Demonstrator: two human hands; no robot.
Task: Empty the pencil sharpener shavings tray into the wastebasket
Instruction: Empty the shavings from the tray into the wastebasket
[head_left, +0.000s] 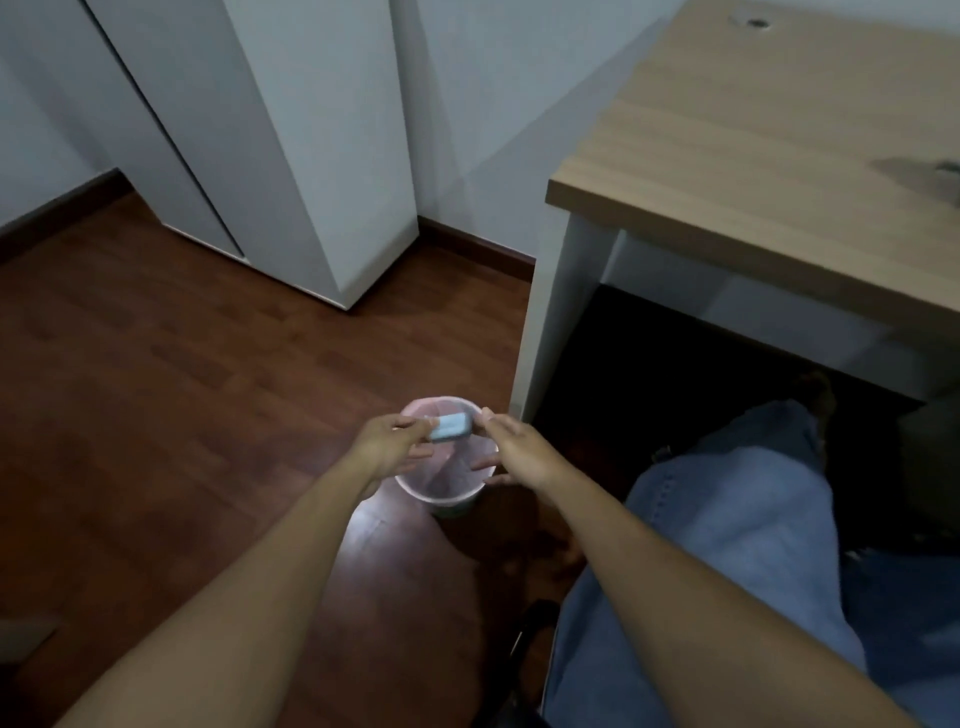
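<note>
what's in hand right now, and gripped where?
The left hand pinches the small blue sharpener by its left end, over the wastebasket. The right hand is open beside it; whether it touches is unclear.

Head view — left hand (390, 444) grips a blue shavings tray (451, 427) above a pink wastebasket (441, 496) on the wooden floor (182, 364); right hand (511, 447) spread just beside it — tabletop (753, 156) at right.

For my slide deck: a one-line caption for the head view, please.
Left hand holds a blue sharpener over the wastebasket, right hand open beside it.
</note>
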